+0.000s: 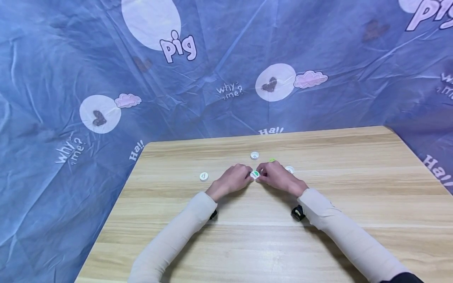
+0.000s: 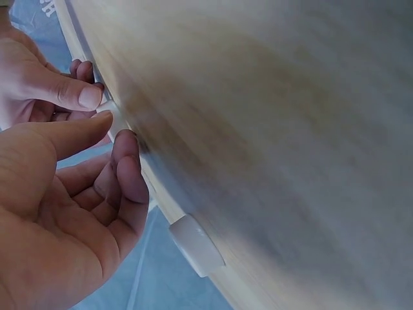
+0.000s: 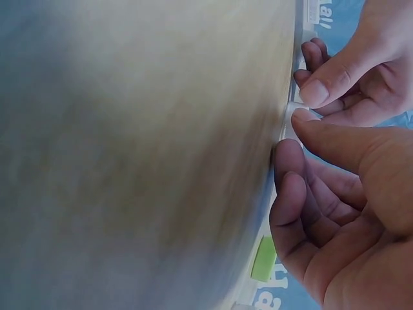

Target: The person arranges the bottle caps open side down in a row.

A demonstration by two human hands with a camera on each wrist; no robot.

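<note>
The wooden tabletop [image 1: 255, 251] has its far edge running against a blue printed cloth [image 1: 209, 114], which also lies beyond the left and right edges. The work sits nearer that far edge than the person, roughly midway across, with a broad stretch of wood to the right and a narrower one to the left. Between the forearms, more wood reaches back toward the person.

Four small round white pieces are in view, plus one green piece [image 1: 272, 160]. One of the four, the green-topped disc [image 1: 255, 174], is between the two hands. The left disc [image 1: 203, 176] lies well apart from it, beyond the left hand's outer side; the far disc [image 1: 255, 155] is near, just behind it; the right disc [image 1: 290, 169] is just beside the right hand, partly covered by it. The green piece is behind the right hand, also partly covered.

The left hand [image 1: 232, 179] pinches one side of the green-topped disc, thumb on it and fingers curled. The right hand [image 1: 277, 175] pinches the opposite side in the same way, the thumbs close together. Whether the disc touches the wood I cannot tell.
</note>
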